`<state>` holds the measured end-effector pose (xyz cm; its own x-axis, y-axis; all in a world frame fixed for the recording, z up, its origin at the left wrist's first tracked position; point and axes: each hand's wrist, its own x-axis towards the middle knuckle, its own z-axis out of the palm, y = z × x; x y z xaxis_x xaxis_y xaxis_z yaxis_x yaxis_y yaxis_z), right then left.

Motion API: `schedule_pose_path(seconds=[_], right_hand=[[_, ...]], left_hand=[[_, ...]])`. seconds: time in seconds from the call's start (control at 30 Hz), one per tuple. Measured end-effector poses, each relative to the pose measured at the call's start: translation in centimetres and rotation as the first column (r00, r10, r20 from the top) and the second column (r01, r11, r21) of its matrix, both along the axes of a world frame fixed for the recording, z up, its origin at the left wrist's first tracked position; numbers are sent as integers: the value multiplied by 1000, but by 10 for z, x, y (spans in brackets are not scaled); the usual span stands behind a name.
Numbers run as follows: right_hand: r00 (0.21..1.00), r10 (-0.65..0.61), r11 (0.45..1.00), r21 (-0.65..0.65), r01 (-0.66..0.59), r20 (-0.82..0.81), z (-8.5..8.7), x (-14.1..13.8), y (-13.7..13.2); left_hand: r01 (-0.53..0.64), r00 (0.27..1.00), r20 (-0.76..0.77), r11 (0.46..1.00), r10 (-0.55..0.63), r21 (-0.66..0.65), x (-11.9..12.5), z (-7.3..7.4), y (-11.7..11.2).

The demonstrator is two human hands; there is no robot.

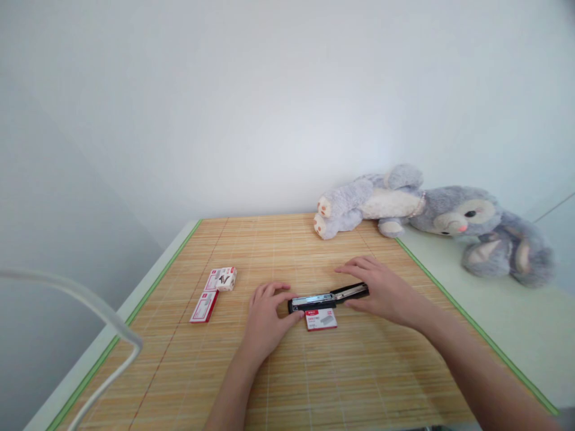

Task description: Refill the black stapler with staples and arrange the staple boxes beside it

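A black stapler point(313, 301) lies opened out flat on the bamboo mat, its metal staple channel facing up. My left hand point(268, 318) has thumb and index finger at its left end, gripping it from both sides. The opened arm on the right is held between the thumb and fingers of my right hand point(387, 292), which hides that end. Just in front of the stapler is a small white and red staple box point(321, 321), lying flat and partly covered by the stapler's near edge.
To the left sit more small red and white boxes point(204, 306), one a white box with a dark picture point(226, 279). A grey plush rabbit point(395, 203) lies along the wall at the back right. A white cable point(103, 311) curves across the left foreground. The bamboo mat point(251, 251) has green edging.
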<state>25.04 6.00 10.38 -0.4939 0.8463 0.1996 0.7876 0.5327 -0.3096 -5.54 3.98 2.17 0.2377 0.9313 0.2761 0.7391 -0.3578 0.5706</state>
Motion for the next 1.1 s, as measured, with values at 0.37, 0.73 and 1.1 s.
schedule_pose_path(seconds=[0.37,0.73,1.1], right_hand=[[928,-132,910,-415,-27,-349,5,56,4],[812,22,945,-254,-207,-583,5,-48,-1],[902,116,953,-210,-220,-416,-24,-93,-1]], left_hand=[[10,1000,24,1000,-10,1,0,0,1],[56,998,44,998,-55,-15,-1,2,0],[52,997,55,999,-51,-15,2,3,0]])
